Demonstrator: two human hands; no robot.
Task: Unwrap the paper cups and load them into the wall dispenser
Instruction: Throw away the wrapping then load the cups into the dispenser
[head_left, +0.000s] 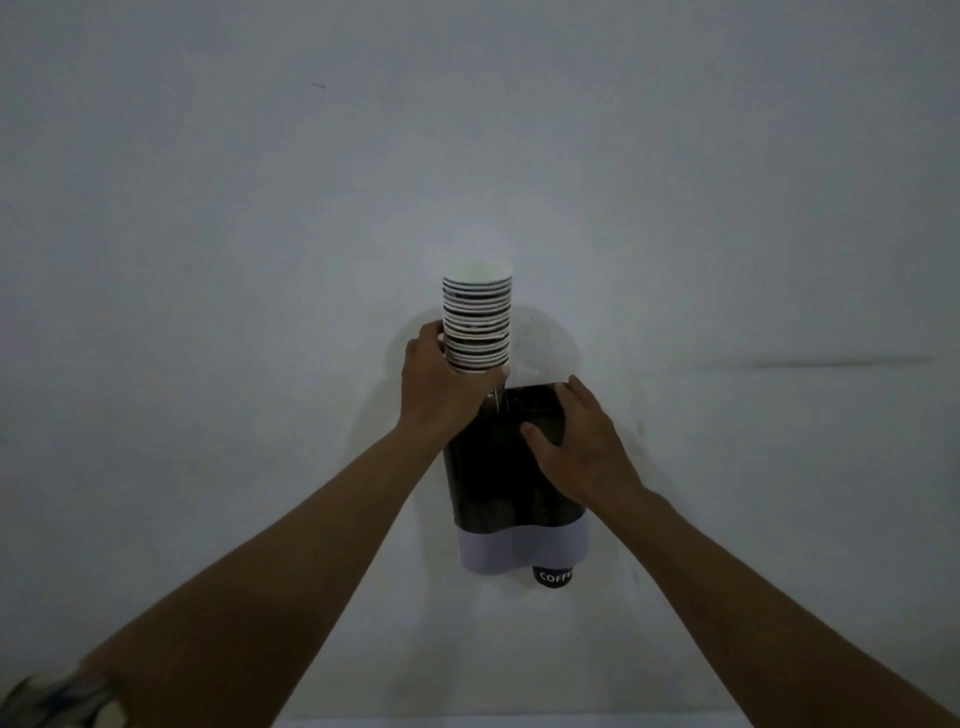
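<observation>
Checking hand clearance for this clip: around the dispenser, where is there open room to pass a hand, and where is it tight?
Bare wall lies open left and right of the dispenser and above the cup stack. It is crowded at the dispenser's top: the left hand holds the stack there, the right hand rests on the dark cover. A cup protrudes underneath.

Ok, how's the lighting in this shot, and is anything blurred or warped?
Head view: dim and flat, corners darker; the stack of cups in the left hand is brightest; the dispenser under the right hand is nearly black; soft shadow on the wall; the sleeve is smeared; wide-angle splay.
</observation>
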